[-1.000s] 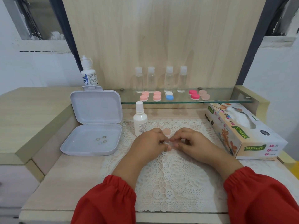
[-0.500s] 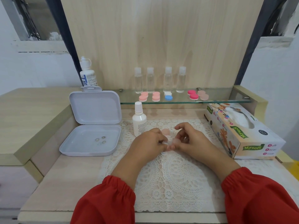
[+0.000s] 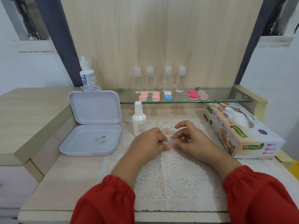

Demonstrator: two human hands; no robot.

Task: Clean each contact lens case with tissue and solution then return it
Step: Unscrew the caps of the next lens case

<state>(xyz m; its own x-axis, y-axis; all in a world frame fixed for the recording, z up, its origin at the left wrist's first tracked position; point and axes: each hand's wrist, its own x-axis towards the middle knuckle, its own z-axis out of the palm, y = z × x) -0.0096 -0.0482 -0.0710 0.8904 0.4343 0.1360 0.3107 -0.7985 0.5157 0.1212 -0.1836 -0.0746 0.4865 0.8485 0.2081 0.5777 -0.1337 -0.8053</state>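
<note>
Pinching a small translucent contact lens case (image 3: pixel 169 141) from both sides, the left hand (image 3: pixel 149 143) and the right hand (image 3: pixel 192 140) meet over the middle of the lace mat (image 3: pixel 171 175); the fingers of each curl round it, and the right index finger sticks up clear of the rest. How much of the case is capped cannot be told, since the fingers hide most of it. A pale pink cap (image 3: pixel 165 131) lies on the mat just behind the left hand. A white solution bottle (image 3: pixel 139 121) stands upright nearby, at the mat's far left corner. Left of the mat an open white box (image 3: pixel 92 123) holds a few small lenses (image 3: pixel 100 140). To the right lies a tissue box (image 3: pixel 239 131). On the glass shelf (image 3: pixel 226 100) behind sit coloured lens cases (image 3: pixel 168 96) before four clear bottles (image 3: pixel 159 80).
</note>
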